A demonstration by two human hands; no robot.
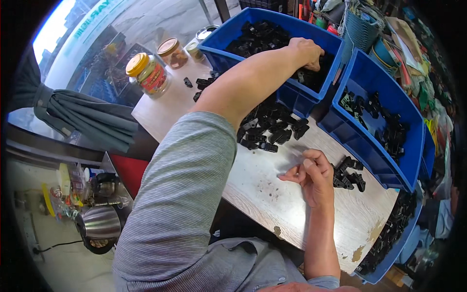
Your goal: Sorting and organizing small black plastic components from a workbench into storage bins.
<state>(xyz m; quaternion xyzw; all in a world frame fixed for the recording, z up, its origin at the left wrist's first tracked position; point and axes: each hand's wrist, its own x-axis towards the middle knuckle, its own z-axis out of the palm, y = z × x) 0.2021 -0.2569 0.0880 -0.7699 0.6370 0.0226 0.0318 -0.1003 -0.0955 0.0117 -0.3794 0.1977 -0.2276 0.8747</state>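
My left hand (306, 52) reaches over the right end of a large blue bin (214, 51), fingers curled down toward the black plastic parts (258, 36) inside. Its fingertips are partly hidden, so any grip on a part cannot be made out. My right hand (317, 179) hovers over the pale tabletop (262, 194), fingers half bent and apart, with nothing visible in them. A heap of black clip-like parts (270, 129) lies on the table beneath my left arm. To the right of my right hand sits a smaller group of similar parts (348, 173).
A second blue bin (374, 146) with fewer black parts stands at the right. Another blue container (379, 277) full of parts is below the table's right edge. A yellow-lidded jar (148, 75) and a brown-lidded jar (172, 53) stand at the far left. A kettle (99, 226) is lower left.
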